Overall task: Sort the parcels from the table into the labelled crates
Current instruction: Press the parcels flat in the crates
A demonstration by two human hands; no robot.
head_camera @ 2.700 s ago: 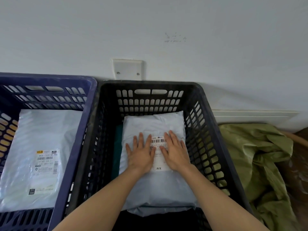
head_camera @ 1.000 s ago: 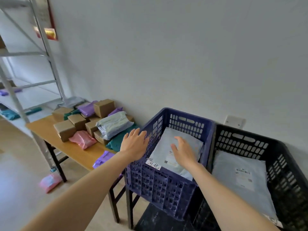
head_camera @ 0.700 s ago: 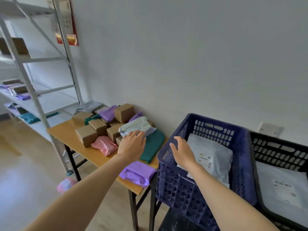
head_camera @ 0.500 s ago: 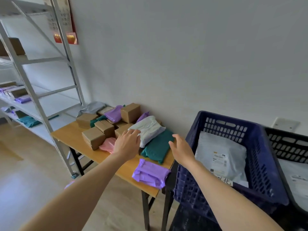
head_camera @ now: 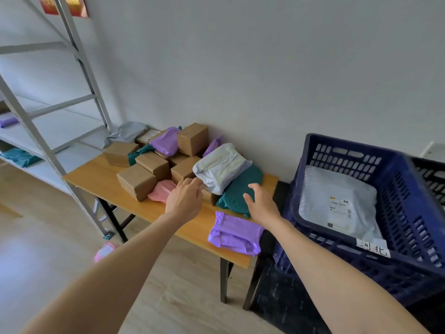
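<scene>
— Room along the edges of the table (head_camera: 101, 179): what is seen?
— Bare wood is seen along the front edge and at the left corner. The cardboard boxes (head_camera: 136, 182) and mailers are heaped along the edge against the wall (head_camera: 265, 80). A purple mailer (head_camera: 234, 233) is laid at the front edge near the right corner, its long side roughly along that edge. The blue crate (head_camera: 409, 213), with a handwritten label (head_camera: 373, 247) at its near rim, is set just beside the right edge, and a black crate (head_camera: 431, 174) is seen beyond it.
— And the hands?
— Both are held over the table and nothing is gripped. The left hand (head_camera: 185, 200) is loosely curled, its fingertips just beside the near corner of a grey-white mailer (head_camera: 220, 167); contact cannot be told. The right hand (head_camera: 261, 204) is spread over a teal mailer (head_camera: 240, 189).
— How is the grey-white mailer laid?
— It is propped, tilted, on the boxes and the teal mailer, aslant to the table's edges, with one corner turned toward the left hand. The teal mailer's long axis is run from the front edge toward the wall.
— And inside the crates?
— One white parcel (head_camera: 337, 198) is laid flat in the blue crate, sticker up.
</scene>
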